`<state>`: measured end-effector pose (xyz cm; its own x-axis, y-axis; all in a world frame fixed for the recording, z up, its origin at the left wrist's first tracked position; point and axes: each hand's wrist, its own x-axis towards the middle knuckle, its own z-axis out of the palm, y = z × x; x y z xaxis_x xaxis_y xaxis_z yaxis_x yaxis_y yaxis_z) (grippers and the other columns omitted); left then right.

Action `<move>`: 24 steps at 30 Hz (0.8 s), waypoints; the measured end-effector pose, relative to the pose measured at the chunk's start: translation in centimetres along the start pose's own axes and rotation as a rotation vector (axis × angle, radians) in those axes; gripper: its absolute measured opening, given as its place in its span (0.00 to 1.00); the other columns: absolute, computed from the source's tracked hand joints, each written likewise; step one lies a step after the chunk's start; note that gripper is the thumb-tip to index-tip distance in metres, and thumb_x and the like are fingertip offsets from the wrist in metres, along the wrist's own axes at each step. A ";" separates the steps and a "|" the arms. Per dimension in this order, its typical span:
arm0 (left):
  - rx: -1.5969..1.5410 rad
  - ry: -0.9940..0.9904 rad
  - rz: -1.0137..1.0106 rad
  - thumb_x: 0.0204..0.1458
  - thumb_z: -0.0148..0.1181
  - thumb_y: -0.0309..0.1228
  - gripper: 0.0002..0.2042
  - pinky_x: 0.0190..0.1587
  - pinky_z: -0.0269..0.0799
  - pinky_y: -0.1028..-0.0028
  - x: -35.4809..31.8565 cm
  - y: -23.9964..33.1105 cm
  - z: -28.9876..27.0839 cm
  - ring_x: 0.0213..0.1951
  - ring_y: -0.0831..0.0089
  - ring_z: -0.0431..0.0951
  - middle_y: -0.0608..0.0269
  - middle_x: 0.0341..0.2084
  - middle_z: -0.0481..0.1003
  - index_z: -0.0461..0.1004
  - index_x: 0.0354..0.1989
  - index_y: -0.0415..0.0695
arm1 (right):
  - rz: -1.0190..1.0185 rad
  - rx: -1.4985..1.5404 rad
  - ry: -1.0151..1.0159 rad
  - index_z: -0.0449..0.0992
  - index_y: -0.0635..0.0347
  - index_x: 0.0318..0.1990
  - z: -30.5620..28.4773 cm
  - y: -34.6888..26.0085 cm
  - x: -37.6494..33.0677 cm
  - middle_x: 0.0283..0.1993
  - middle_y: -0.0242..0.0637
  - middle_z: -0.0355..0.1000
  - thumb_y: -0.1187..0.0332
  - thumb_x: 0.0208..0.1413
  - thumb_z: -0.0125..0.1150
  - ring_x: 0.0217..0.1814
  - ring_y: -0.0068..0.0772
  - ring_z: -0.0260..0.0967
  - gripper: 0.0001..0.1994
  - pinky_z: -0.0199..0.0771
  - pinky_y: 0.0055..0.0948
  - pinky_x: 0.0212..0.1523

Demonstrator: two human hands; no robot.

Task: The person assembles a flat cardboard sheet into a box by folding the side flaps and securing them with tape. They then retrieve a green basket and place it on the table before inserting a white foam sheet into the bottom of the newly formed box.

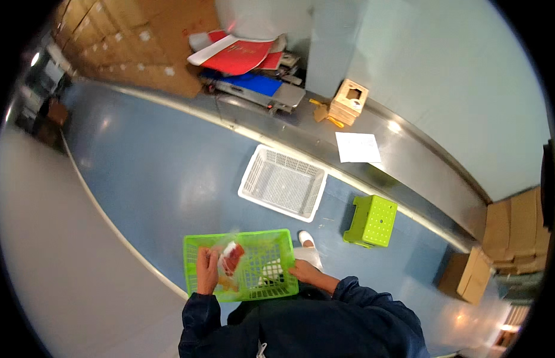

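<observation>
A bright green plastic basket [259,234] with slotted walls is held in front of my body, its long side running left to right. My right hand [302,272] is closed around its right end. Over the basket's left part, my left hand [207,269] is closed on a clear plastic bag [232,258] with red and white on it; the exact contents are blurred. An orange-tan patch shows on the basket floor below the bag. Through the slots at the right, something white and dark is visible, but I cannot make out what.
Ahead on the blue floor sits a white slotted crate [283,186]. Right of it stands a green plastic stool [376,221]. A metal counter [417,179] along the wall bears paper [357,147], stacked tan boxes [349,102] and a blue-topped device [253,83]. A cardboard box [466,275] lies far right.
</observation>
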<state>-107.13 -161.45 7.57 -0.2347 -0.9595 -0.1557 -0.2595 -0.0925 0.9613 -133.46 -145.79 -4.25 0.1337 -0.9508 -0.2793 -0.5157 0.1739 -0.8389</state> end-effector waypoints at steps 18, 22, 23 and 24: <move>-0.683 -0.372 -0.506 0.55 0.51 0.30 0.16 0.54 0.66 0.64 18.0 10.4 29.4 0.49 0.57 0.69 0.51 0.46 0.67 0.59 0.48 0.37 | 0.429 0.299 0.094 0.69 0.69 0.43 -13.6 11.0 -0.1 0.35 0.60 0.69 0.64 0.46 0.51 0.37 0.57 0.68 0.19 0.67 0.43 0.37; -0.734 -0.058 -0.559 0.55 0.50 0.28 0.11 0.51 0.68 0.64 11.6 2.7 20.6 0.43 0.59 0.73 0.51 0.42 0.69 0.63 0.45 0.39 | 0.179 0.247 0.040 0.69 0.65 0.42 -15.8 9.9 2.0 0.38 0.56 0.69 0.66 0.48 0.48 0.37 0.53 0.69 0.16 0.67 0.42 0.37; -0.730 0.054 -0.574 0.55 0.50 0.28 0.10 0.51 0.69 0.64 9.5 1.6 18.8 0.41 0.60 0.73 0.52 0.42 0.69 0.64 0.44 0.39 | 0.262 0.263 -0.031 0.69 0.65 0.42 -16.1 9.5 2.7 0.38 0.56 0.69 0.66 0.48 0.48 0.38 0.53 0.69 0.16 0.67 0.43 0.37; -0.723 0.131 -0.580 0.55 0.50 0.28 0.10 0.50 0.69 0.64 7.5 1.0 16.9 0.40 0.61 0.73 0.53 0.41 0.69 0.64 0.44 0.39 | 0.343 0.272 -0.106 0.69 0.65 0.42 -16.3 9.0 3.5 0.38 0.56 0.69 0.66 0.48 0.47 0.38 0.53 0.69 0.16 0.67 0.44 0.37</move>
<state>-125.00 -164.21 3.48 -0.1318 -0.7300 -0.6706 0.3529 -0.6668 0.6564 -151.48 -151.70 -5.18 0.0871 -0.7972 -0.5974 -0.3059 0.5493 -0.7776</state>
